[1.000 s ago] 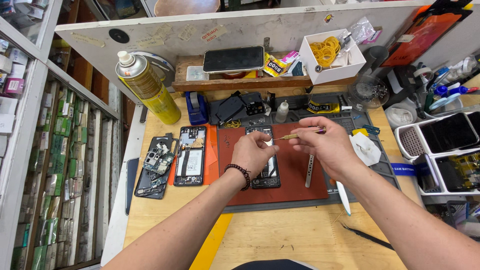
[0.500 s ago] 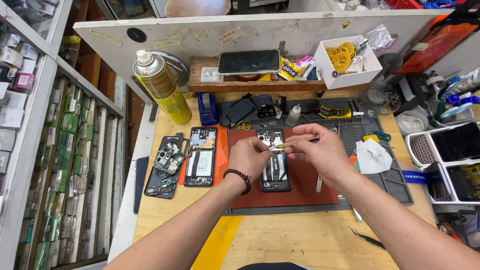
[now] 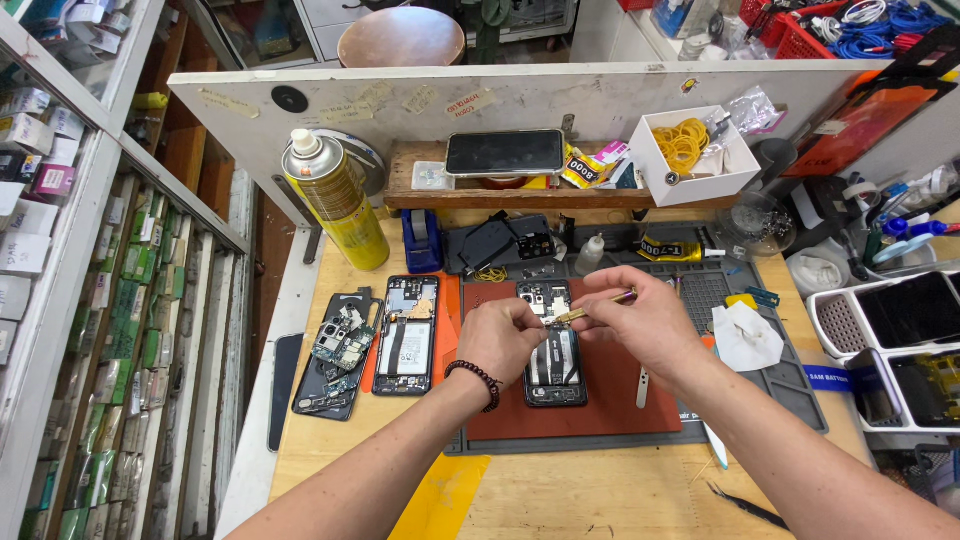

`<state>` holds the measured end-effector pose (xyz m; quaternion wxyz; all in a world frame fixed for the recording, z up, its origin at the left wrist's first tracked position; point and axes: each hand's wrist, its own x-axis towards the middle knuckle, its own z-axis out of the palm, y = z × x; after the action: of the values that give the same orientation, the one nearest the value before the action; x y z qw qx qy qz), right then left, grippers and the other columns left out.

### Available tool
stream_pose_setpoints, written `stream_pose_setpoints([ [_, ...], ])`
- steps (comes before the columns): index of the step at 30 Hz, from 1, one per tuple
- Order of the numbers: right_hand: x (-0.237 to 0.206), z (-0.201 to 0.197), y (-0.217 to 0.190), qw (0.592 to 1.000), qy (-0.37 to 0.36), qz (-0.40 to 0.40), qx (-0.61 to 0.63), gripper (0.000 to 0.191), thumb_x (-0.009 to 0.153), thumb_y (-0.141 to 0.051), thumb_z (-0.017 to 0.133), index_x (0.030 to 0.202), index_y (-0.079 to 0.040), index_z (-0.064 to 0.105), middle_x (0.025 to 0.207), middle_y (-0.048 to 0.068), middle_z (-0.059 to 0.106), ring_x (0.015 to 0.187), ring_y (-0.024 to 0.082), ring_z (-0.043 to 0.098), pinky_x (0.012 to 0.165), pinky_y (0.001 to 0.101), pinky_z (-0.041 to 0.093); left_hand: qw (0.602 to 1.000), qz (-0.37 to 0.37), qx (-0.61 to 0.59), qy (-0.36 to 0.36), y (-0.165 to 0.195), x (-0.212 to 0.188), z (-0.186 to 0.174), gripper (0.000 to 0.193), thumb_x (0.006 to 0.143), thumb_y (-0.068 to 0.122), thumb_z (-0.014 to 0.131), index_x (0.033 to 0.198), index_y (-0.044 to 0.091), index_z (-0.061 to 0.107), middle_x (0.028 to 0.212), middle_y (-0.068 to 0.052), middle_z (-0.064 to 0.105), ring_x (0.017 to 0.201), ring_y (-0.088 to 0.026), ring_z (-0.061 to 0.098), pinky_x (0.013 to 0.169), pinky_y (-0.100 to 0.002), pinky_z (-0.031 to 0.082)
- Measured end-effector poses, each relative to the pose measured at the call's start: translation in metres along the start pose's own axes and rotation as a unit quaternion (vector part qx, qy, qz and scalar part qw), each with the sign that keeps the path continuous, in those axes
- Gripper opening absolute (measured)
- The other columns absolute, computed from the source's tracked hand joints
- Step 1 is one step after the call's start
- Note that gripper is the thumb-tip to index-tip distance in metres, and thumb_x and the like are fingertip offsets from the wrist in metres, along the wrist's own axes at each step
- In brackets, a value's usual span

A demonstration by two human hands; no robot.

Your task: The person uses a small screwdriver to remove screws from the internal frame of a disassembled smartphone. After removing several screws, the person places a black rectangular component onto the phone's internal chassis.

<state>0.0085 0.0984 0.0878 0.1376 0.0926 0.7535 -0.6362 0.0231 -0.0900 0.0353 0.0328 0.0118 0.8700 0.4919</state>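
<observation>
At the left of the tabletop (image 3: pixel 600 495) lie two opened phones, untouched. At centre, on the red mat (image 3: pixel 610 400), the left hand (image 3: pixel 500 340) pinches the opened phone (image 3: pixel 553 345) steady while the right hand (image 3: pixel 645 320) grips a thin brass-coloured tool (image 3: pixel 590 310) at its far end. The step looks like fine work inside the phone's upper part; next calls for a steady tip.

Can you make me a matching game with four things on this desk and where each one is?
Things:
1. spray can
2. rubber bands
3. dark phone
4. open phone

Places:
A. on the wooden shelf at the back
B. under the two hands, on the red mat
C. standing at the back left of the desk
D. inside the white box

Pairs: 1-C, 2-D, 3-A, 4-B
</observation>
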Motion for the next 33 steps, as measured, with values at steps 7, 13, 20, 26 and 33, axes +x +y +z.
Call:
stream_pose_setpoints([
  [7, 0.002, -0.001, -0.005, 0.998, -0.032, -0.019, -0.048, 0.033, 0.088, -0.002, 0.064, 0.12, 0.002, 0.063, 0.105, 0.013, 0.077, 0.086, 0.02, 0.077, 0.074, 0.0311, 0.063, 0.999, -0.038, -0.012, -0.018, 0.004, -0.005, -0.004, 0.012, 0.079, 0.018, 0.081, 0.079, 0.007, 0.077, 0.075, -0.009, 0.076, 0.066, -0.021, 0.072, 0.065, -0.036, 0.057],
  [13, 0.012, 0.002, 0.006, 0.987, -0.075, -0.056, -0.132, 0.028, 0.089, -0.005, 0.065, 0.116, 0.0, 0.066, 0.104, 0.01, 0.079, 0.088, 0.017, 0.077, 0.076, 0.03, 0.064, 0.998, -0.059, 0.008, -0.014, -0.007, -0.011, 0.004, 0.019, 0.078, 0.017, 0.079, 0.094, 0.007, 0.076, 0.082, -0.009, 0.077, 0.076, -0.023, 0.074, 0.073, -0.036, 0.058],
  [20, 0.026, 0.024, 0.008, 0.934, -0.007, -0.167, -0.315, 0.028, 0.086, -0.008, 0.071, 0.113, -0.006, 0.069, 0.101, 0.005, 0.08, 0.09, 0.018, 0.076, 0.08, 0.0322, 0.06, 0.989, -0.138, 0.053, 0.007, -0.034, -0.008, 0.009, 0.036, 0.087, 0.009, 0.063, 0.122, 0.006, 0.07, 0.11, -0.018, 0.074, 0.104, -0.032, 0.071, 0.092, -0.042, 0.055],
  [26, 0.031, 0.041, 0.0, 0.92, -0.025, -0.188, -0.342, 0.027, 0.088, -0.007, 0.065, 0.115, -0.007, 0.067, 0.102, 0.008, 0.08, 0.093, 0.019, 0.078, 0.079, 0.0334, 0.061, 0.978, -0.204, -0.044, -0.024, -0.03, 0.004, 0.009, 0.042, 0.092, 0.009, 0.053, 0.132, 0.008, 0.065, 0.113, -0.019, 0.074, 0.101, -0.031, 0.075, 0.09, -0.042, 0.058],
  [33, 0.029, 0.048, -0.008, 0.908, -0.031, -0.172, -0.38, 0.028, 0.089, -0.006, 0.063, 0.117, -0.007, 0.066, 0.105, 0.009, 0.079, 0.093, 0.023, 0.078, 0.079, 0.0363, 0.061, 0.977, -0.201, -0.036, -0.059, -0.021, 0.016, 0.008, 0.044, 0.09, 0.02, 0.067, 0.132, 0.007, 0.064, 0.118, -0.013, 0.073, 0.11, -0.024, 0.071, 0.097, -0.038, 0.054],
])
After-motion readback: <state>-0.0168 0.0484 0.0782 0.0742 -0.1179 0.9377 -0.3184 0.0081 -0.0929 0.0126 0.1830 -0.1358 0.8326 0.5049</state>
